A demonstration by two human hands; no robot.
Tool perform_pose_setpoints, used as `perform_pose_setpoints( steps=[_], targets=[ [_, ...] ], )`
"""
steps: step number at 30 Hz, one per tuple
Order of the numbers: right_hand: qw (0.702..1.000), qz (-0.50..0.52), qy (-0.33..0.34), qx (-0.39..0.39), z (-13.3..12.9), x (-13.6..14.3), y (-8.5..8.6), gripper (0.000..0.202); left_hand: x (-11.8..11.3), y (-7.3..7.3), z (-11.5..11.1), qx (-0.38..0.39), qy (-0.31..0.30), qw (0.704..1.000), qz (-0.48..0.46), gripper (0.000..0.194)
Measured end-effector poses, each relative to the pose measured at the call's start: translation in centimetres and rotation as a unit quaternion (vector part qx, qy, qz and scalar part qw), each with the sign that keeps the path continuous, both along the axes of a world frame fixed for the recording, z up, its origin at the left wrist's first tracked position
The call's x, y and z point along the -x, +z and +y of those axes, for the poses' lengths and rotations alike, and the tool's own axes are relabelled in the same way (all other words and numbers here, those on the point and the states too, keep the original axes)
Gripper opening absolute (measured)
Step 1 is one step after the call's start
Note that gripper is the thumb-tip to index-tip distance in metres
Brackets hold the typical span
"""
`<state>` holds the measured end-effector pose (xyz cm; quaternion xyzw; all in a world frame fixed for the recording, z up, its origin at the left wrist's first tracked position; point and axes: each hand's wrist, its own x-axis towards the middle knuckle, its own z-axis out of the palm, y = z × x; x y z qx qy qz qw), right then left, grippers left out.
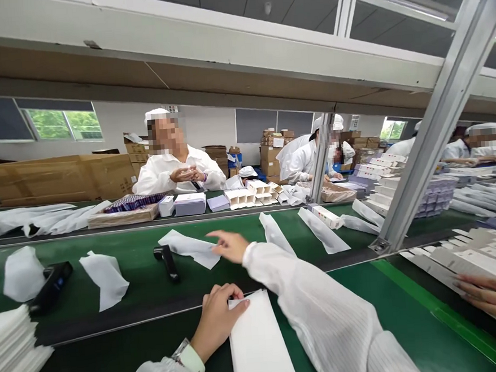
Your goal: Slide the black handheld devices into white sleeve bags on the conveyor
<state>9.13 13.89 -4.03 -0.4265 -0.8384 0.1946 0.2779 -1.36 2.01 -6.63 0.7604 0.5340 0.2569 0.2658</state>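
Right, step in hand reads as hold-and-reach: left anchors, right goes out over the far green strip (140, 290).

Left hand (217, 318): fingers pinch the near-left corner area at the far end of a long, matte white rectangular sheet stack (263, 341), thumb on top. Stack lies flat on the smooth green worktop (366, 291), crisp straight edges, looks layered.

Right hand (232, 247): index extended, thumb apart, fingers not closed on anything. They're at the right end of a thin, creased, slightly translucent white sheet (188, 247); can't tell if they touch. Its left end sits beside a black, angular handheld device (167, 262).

Next move, if it's a pickup, calls for a light edge pinch and a lift clear of the device; my guess is that sheet slides and crumples easily.

More loose white strips right of the hand, narrow, curled: one (276, 234), another (323, 232) by a white rectangular carton (327, 215).
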Motion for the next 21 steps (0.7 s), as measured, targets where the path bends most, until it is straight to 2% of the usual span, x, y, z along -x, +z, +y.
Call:
perform_pose_setpoints(
  steps=[1,3,6,9,11,13,14,16,18,19,21],
  targets=[
    [0.998,-0.019,0.059,-0.014,-0.3,2.3,-0.2,0.044,0.0,-0.3,0.1,-0.006,0.004,1.0,-0.021,0.018],
    [0.991,-0.074,0.109,-0.009,-0.5,6.7,-0.9,0.05,0.1,-0.9,0.3,-0.025,0.003,0.997,-0.077,0.02],
    [0.987,-0.142,0.067,0.023,0.2,11.2,-2.0,0.056,0.1,-1.4,0.6,-0.054,-0.023,0.988,-0.143,0.019],
    [0.991,-0.131,0.011,0.021,1.6,12.4,-2.9,0.035,0.2,-1.3,0.8,-0.047,-0.008,0.991,-0.126,0.017],
    [0.996,-0.068,-0.028,0.043,2.2,11.2,-3.3,0.025,0.2,-1.1,0.7,-0.043,0.01,0.995,-0.091,0.016],
    [0.993,0.038,-0.061,0.096,2.1,8.6,-3.4,0.028,0.2,-0.8,0.5,-0.059,-0.003,0.996,-0.06,0.018],
    [0.981,0.119,-0.068,0.136,1.8,7.0,-3.3,0.034,0.2,-0.7,0.3,-0.073,-0.016,0.996,-0.049,0.02],
    [0.928,0.298,-0.044,0.217,0.6,3.2,-2.6,0.052,0.2,-0.4,0.1,-0.099,-0.023,0.994,-0.032,0.021],
    [0.847,0.447,0.013,0.289,-1.0,-0.8,-1.4,0.073,0.1,-0.3,0.0,-0.122,-0.006,0.992,-0.012,0.02],
    [0.822,0.476,0.037,0.309,-1.9,-2.6,-0.7,0.081,0.0,-0.2,-0.1,-0.139,-0.002,0.99,-0.002,0.019],
    [0.804,0.496,0.054,0.322,-3.4,-5.5,0.4,0.087,0.0,-0.2,-0.3,-0.189,-0.014,0.981,0.032,0.018]
  ],
)
